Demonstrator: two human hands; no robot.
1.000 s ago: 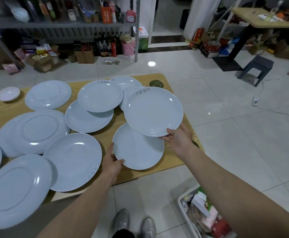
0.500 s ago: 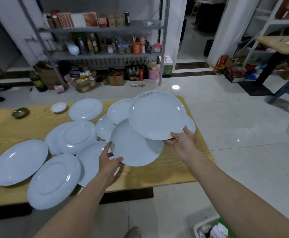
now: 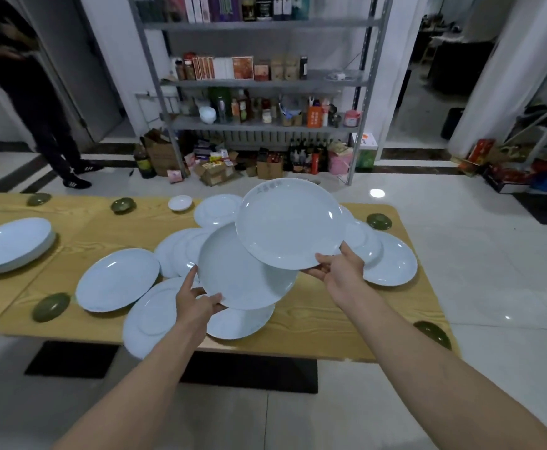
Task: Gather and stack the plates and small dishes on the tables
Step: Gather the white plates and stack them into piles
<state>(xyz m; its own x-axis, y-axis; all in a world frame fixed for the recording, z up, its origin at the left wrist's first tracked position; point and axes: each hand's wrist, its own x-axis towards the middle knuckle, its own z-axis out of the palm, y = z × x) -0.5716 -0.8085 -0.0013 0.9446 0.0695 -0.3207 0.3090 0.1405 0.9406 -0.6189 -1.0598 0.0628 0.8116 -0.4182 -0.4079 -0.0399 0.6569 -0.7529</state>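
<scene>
My right hand (image 3: 337, 271) grips the near rim of a pale blue plate with lettering (image 3: 288, 222), held tilted above the wooden table (image 3: 330, 319). My left hand (image 3: 197, 303) holds the near-left rim of a second pale blue plate (image 3: 242, 274), lifted off the table and lying partly under the first. Several more pale blue plates lie overlapping around them, among them one at the right (image 3: 392, 264) and one at the left (image 3: 116, 280). A stack of plates (image 3: 9, 245) stands at the far left. A small white dish (image 3: 180, 203) sits at the far edge.
Several small dark green dishes dot the table, such as one at the near left (image 3: 50, 307) and one at the near right corner (image 3: 433, 332). A metal shelf rack (image 3: 259, 82) with boxes stands behind. A person's legs (image 3: 60, 151) are at the far left.
Both hands have raised their plates higher off the table; the left-hand plate left the surface. The view tilted up and shifted left, bringing more of the table's left side into sight.
</scene>
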